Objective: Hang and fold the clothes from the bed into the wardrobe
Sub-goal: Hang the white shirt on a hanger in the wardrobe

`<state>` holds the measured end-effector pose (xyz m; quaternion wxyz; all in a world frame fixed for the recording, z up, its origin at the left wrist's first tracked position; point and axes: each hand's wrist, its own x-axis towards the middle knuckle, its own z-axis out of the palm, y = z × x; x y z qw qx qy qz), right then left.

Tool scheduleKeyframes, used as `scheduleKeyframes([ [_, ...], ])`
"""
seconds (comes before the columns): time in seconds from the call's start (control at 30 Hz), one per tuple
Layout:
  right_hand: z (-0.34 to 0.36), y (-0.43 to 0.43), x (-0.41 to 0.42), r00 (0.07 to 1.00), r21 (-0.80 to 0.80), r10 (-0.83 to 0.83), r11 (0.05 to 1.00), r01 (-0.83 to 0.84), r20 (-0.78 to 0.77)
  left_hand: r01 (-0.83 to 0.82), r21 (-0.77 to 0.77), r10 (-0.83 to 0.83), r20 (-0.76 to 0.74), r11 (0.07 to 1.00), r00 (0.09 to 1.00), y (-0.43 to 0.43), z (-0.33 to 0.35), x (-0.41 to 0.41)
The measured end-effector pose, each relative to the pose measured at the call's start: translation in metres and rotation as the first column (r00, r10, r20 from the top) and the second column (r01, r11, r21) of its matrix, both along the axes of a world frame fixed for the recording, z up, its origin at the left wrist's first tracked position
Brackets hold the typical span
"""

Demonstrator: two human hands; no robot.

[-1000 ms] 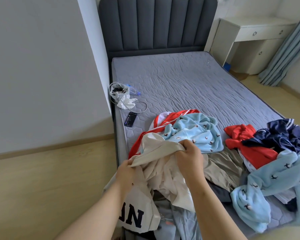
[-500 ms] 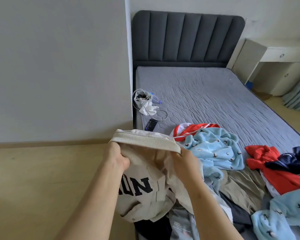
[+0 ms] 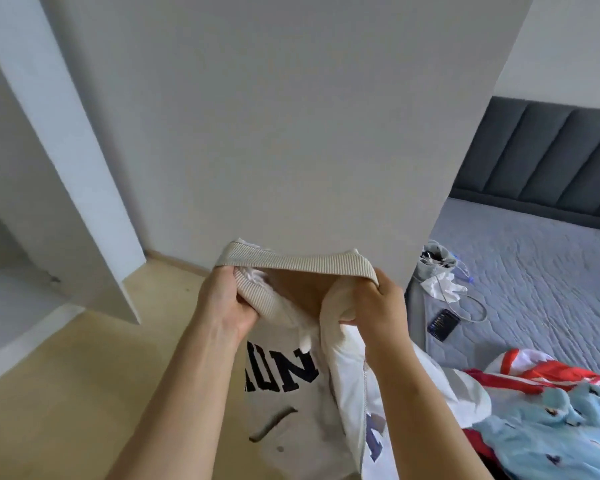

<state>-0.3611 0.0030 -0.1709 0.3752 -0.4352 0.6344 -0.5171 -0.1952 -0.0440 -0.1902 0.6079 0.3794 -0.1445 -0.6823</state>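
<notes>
1. Head view: the cream sweatshirt is up off the bed pile now, and the view's swung left toward the open wardrobe door. So I'd say one garment's on its way.
2. Left hand and right hand both have fingers curled tight round the ribbed hem, stretching it between them.
3. The blue fleece, red top and phone are on the mattress. The wardrobe side panel is dead ahead, so they probably have to step around it.
</notes>
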Motion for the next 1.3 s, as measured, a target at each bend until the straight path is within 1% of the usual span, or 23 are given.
scheduleKeyframes([
  [0.07, -0.001, -0.014, 0.034, 0.997, -0.001, 0.073, 0.997, -0.073, 0.019, -0.083, -0.034, 0.083, -0.001, 0.996, 0.997, 0.001, 0.005, 0.037],
  [0.17, -0.008, -0.031, 0.084, 0.983, 0.006, 0.178, 0.984, -0.178, 0.044, -0.226, -0.028, 0.227, 0.021, 0.974, 0.974, 0.005, 0.007, 0.086],
  [0.27, -0.011, -0.043, 0.131, 0.953, 0.009, 0.285, 0.958, -0.287, 0.099, -0.334, -0.036, 0.335, 0.028, 0.942, 0.942, 0.006, 0.006, 0.131],
  [0.37, -0.011, -0.058, 0.166, 0.906, 0.003, 0.410, 0.911, -0.413, 0.108, -0.459, -0.062, 0.461, 0.031, 0.886, 0.887, 0.003, 0.007, 0.167],
  [0.47, -0.013, -0.077, 0.199, 0.842, 0.011, 0.521, 0.850, -0.527, 0.136, -0.544, -0.085, 0.550, 0.085, 0.835, 0.831, -0.001, 0.008, 0.198],
  [0.6, -0.018, -0.112, 0.253, 0.760, 0.043, 0.630, 0.765, -0.643, 0.160, -0.654, -0.095, 0.661, 0.070, 0.750, 0.748, -0.012, 0.014, 0.242],
  [0.67, -0.022, -0.135, 0.282, 0.715, 0.051, 0.678, 0.719, -0.693, 0.172, -0.739, -0.053, 0.741, 0.076, 0.672, 0.668, -0.025, 0.014, 0.265],
  [0.73, -0.024, -0.161, 0.310, 0.659, 0.049, 0.725, 0.664, -0.746, 0.200, -0.835, 0.020, 0.834, 0.044, 0.550, 0.550, -0.041, 0.012, 0.290],
  [0.77, -0.024, -0.171, 0.322, 0.630, 0.050, 0.746, 0.636, -0.770, 0.213, -0.863, 0.035, 0.862, 0.054, 0.503, 0.505, -0.047, 0.012, 0.299],
  [0.87, -0.025, -0.209, 0.365, 0.560, 0.079, 0.793, 0.559, -0.826, 0.240, -0.927, 0.050, 0.922, 0.099, 0.371, 0.374, -0.069, 0.021, 0.324],
  [0.93, -0.028, -0.232, 0.397, 0.524, 0.113, 0.821, 0.512, -0.851, 0.225, -0.963, 0.038, 0.959, 0.092, 0.267, 0.270, -0.084, 0.028, 0.340],
  [1.0, -0.031, -0.249, 0.425, 0.468, 0.134, 0.858, 0.448, -0.884, 0.212, -0.982, 0.014, 0.980, 0.061, 0.189, 0.190, -0.095, 0.033, 0.355],
  [1.07, -0.034, -0.261, 0.452, 0.410, 0.143, 0.889, 0.387, -0.911, 0.203, -0.992, 0.023, 0.990, 0.054, 0.126, 0.127, -0.101, 0.033, 0.370],
  [1.2, -0.047, -0.264, 0.500, 0.287, 0.202, 0.935, 0.246, -0.948, 0.210, -0.994, 0.101, 0.994, 0.109, -0.037, -0.026, -0.095, 0.021, 0.406],
  [1.3, -0.053, -0.263, 0.539, 0.229, 0.230, 0.951, 0.180, -0.956, 0.209, -0.986, 0.124, 0.985, 0.143, -0.115, -0.097, -0.091, 0.012, 0.436],
])
